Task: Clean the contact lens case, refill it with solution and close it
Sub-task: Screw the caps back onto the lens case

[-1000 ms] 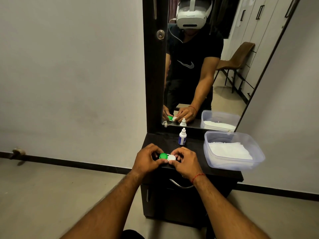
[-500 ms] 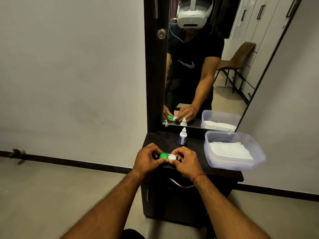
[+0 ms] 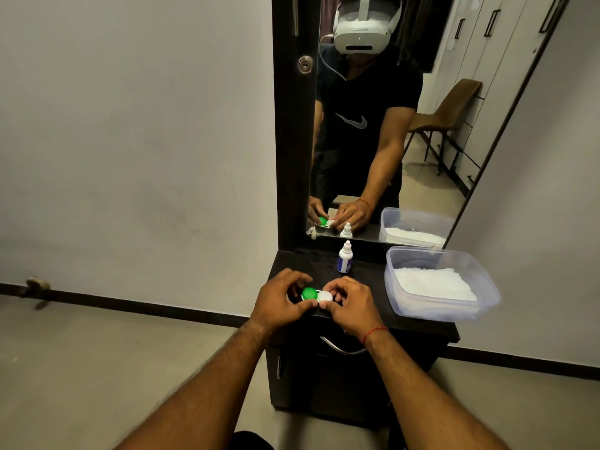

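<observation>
The contact lens case (image 3: pixel 316 294) lies at the front of the black dresser top (image 3: pixel 367 280), with a green cap on its left well and a white cap on its right well. My left hand (image 3: pixel 281 300) curls around the green side, thumb and fingers touching that cap. My right hand (image 3: pixel 352 303) grips the white side the same way. Both caps sit on the case. A small white solution bottle (image 3: pixel 344 257) with a blue label stands upright behind the case, near the mirror, capped.
A clear plastic tub (image 3: pixel 441 284) of white tissues sits on the right part of the dresser top. A tall mirror (image 3: pixel 389 125) rises at the back edge. A drawer handle (image 3: pixel 341 347) lies below the top's front edge. Bare floor lies to the left.
Both hands stay on the case with only slight finger shifts. The bottle and tub have not moved.
</observation>
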